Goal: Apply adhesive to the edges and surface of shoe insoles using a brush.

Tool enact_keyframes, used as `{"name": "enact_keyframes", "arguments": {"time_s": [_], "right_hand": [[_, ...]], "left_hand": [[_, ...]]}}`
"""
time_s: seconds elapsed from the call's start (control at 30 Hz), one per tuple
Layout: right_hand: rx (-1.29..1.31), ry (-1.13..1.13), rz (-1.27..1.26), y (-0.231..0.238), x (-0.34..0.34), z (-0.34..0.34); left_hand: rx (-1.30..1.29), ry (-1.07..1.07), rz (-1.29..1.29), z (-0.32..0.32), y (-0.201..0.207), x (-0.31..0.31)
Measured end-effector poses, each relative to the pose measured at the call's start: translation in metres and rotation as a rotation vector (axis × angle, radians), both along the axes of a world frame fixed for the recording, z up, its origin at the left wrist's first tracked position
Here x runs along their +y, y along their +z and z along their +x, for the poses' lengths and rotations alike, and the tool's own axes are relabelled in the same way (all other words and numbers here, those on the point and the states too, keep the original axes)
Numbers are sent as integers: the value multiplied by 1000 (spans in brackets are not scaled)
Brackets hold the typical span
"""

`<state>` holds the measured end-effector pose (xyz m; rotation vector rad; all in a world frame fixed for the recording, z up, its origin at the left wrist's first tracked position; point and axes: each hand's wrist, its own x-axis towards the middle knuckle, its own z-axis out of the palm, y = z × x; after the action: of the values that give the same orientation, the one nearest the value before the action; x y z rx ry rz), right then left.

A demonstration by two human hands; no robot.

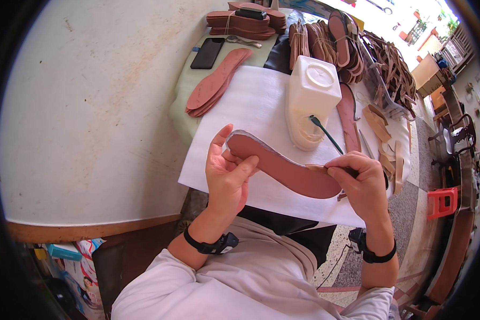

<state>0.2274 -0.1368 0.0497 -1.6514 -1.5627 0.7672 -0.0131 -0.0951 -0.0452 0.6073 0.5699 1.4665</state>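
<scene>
A reddish-brown insole (288, 168) is held up above the white foam sheet, its narrower end to the left. Its far edge carries a pale rim, perhaps glue. My left hand (226, 173) grips the narrower end, thumb on top. With closed fingers, my right hand (360, 178) pinches a thin tan strip (316, 168) against the insole's edge near the broad end; part of the strip is hidden by the fingers. Just beyond stands a cut-open white plastic jug (317, 80), with a green-handled brush (327, 134) slanting out of its opening towards my right hand.
Stacked insoles (218, 82), a black phone (208, 53) and tied insole bundles (240, 25) lie at the back. Right of the jug are another insole (348, 114), tan scraps (377, 122) and a clear bin (384, 90) of brown strips. A red stool (442, 202) stands on the floor.
</scene>
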Motion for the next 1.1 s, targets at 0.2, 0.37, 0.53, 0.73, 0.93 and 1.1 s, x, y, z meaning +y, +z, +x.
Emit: {"name": "enact_keyframes", "arguments": {"time_s": [0.2,0.37,0.53,0.73,0.93,1.1], "right_hand": [[-84,22,67,-2,0,0],[-123,23,78,-4,2,-2],[-148,26,82,-4,2,-5],[-174,39,80,-3,4,-5],[-122,48,37,-3,4,-5],[-136,87,13,-1,6,-7]], "left_hand": [[4,1,-7,0,-1,1],[12,-3,-5,-1,-3,2],[12,-13,4,-3,-6,2],[-8,-26,18,-3,-9,3],[-71,-52,9,-5,-9,9],[-72,-60,14,-6,-10,12]]}}
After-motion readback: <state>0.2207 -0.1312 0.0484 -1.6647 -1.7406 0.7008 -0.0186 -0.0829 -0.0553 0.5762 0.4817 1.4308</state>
